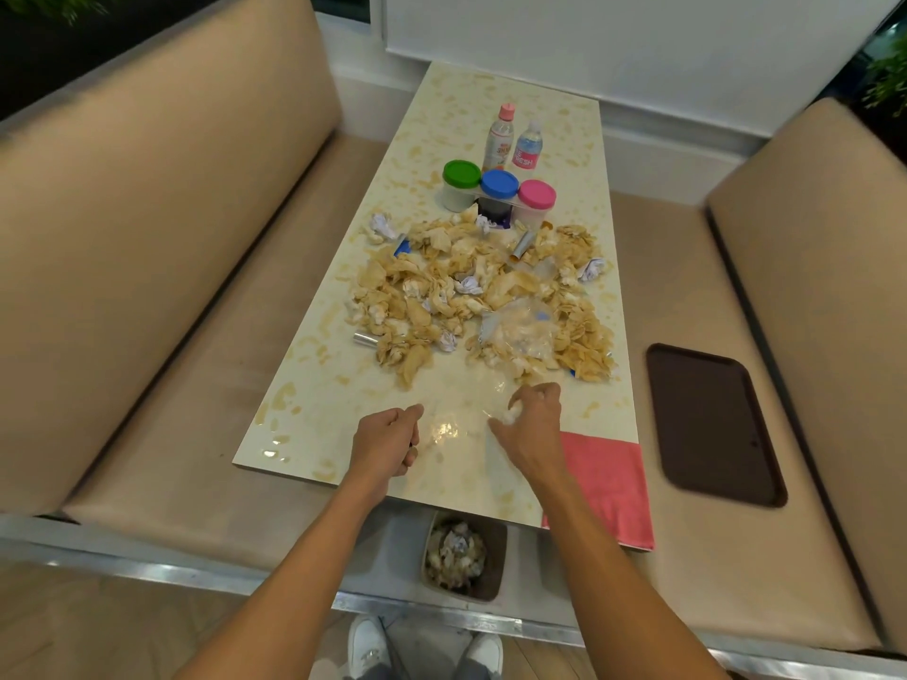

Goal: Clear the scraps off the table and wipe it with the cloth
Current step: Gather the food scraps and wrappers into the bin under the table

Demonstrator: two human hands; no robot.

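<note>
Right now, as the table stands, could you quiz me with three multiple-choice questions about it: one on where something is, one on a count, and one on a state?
1. Where does the brown tray lie? A on the floor; B on the right bench seat; C on a shelf.
2. How many lidded jars stand on the table? A two; B five; C three.
3. What state is the bin below the table's near edge in? A it holds scraps; B tipped over; C covered by a lid.

Answers:
1 B: the tray rests flat on that seat.
2 C: green, blue and pink lids stand in a row.
3 A: crumpled paper and chips show inside it.
</note>
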